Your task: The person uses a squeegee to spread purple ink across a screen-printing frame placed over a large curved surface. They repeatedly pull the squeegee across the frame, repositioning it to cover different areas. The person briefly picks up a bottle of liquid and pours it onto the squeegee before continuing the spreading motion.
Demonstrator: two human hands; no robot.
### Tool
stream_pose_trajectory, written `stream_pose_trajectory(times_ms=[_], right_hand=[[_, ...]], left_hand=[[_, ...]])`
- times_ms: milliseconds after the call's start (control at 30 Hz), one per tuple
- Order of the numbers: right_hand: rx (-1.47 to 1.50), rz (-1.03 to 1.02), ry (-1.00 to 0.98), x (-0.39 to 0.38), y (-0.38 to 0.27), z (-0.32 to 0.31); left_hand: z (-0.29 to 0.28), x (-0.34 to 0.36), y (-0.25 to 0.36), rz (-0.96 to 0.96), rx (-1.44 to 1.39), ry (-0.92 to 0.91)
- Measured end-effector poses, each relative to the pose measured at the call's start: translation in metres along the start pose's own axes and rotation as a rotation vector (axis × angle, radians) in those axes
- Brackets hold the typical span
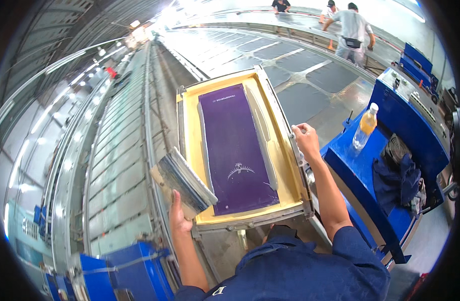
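A screen-printing frame point(284, 119) lies in front of me, with a yellow border around a purple mesh panel point(235, 135) that has a small pale crown-like motif near its lower end. My left hand point(180, 218) grips a wide squeegee point(182, 181), its thumb up along the tool. The squeegee is tilted over the frame's lower left side, and pale and dark streaks mark its blade. At the frame's right edge, my right hand point(307, 142) is closed with curled fingers beside a small pale fitting; what lies inside the fingers is hidden.
To my right, a blue cart point(340, 150) carries a half-filled plastic bottle point(365, 126) and a dark blue cloth point(398, 180). A long printing table point(310, 75) with dark panels stretches ahead. Rails run along the left. Several people point(351, 32) are farther off.
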State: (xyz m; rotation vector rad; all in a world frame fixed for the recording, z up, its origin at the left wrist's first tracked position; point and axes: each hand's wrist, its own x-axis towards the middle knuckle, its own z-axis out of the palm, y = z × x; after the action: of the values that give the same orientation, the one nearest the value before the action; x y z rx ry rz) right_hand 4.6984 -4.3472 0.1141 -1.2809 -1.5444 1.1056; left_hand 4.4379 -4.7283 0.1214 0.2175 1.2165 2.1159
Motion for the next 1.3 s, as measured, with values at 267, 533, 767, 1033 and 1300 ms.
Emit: stream_pose_trajectory(times_ms=[267,533,767,1033,1300], right_hand=[[-0.020,0.136,0.411,0.142,0.036,0.004],[-0.205,0.258,0.851,0.234,0.116,-0.006],[-0.354,0.385,1.096,0.224,0.166,0.015],[-0.386,0.260,1.112,0.206,0.204,0.024],[-0.329,0.371,1.137,0.210,0.194,0.031]], left_hand=[[0.131,0.275,-0.023,-0.258,0.094,-0.313],[0.285,0.547,-0.145,-0.563,0.233,-0.694],[0.339,0.631,-0.241,-0.822,0.390,-0.813],[0.298,0.634,-0.283,-0.805,0.399,-0.811],[0.341,0.596,-0.234,-0.348,0.753,-1.003]])
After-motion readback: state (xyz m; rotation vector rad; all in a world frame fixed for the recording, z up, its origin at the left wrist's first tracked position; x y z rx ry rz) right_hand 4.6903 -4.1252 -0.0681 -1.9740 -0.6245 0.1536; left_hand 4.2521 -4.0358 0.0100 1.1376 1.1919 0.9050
